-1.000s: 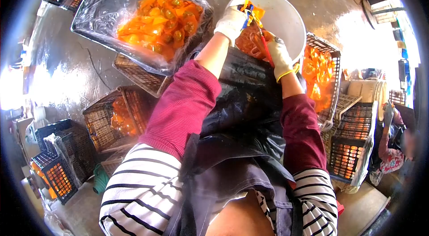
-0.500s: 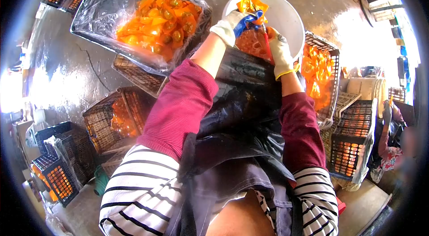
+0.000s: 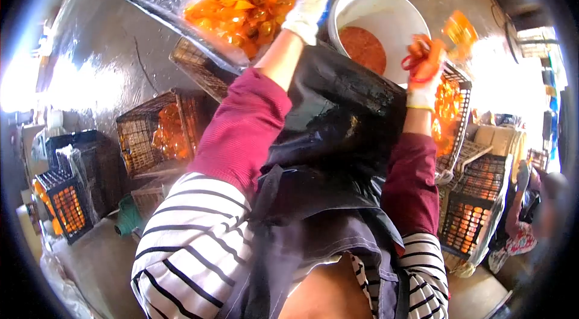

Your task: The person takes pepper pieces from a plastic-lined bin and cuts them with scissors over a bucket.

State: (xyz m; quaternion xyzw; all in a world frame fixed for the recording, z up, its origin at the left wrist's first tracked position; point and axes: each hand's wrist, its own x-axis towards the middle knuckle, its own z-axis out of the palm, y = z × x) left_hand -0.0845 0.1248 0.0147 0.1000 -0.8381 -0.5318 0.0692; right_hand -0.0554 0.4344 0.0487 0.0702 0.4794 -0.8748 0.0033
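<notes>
My left hand [image 3: 304,14], in a white glove with blue fingers, is between the plastic-lined crate [image 3: 166,16] and the white bucket [image 3: 395,3]. Its fingers are apart and nothing shows in them. My right hand [image 3: 426,65], in a glove with orange fingers, is closed around a red-handled tool [image 3: 412,62] at the bucket's right edge. A blurred orange packet [image 3: 460,30] is just beyond its fingers; whether they touch is unclear. Reddish contents [image 3: 362,49] lie in the bucket. Orange packets [image 3: 244,8] fill part of the lined crate.
A crate of orange packets [image 3: 447,114] stands right of the bucket. Another crate [image 3: 145,132] is at left, with dark crates [image 3: 63,198] beyond it. More stacked crates [image 3: 467,216] and a person [image 3: 520,222] are at the right.
My hands have parted from above the bucket, left hand towards the lined crate, right hand rightwards with the tool. The orange packet is now right of the bucket, away from my left hand.
</notes>
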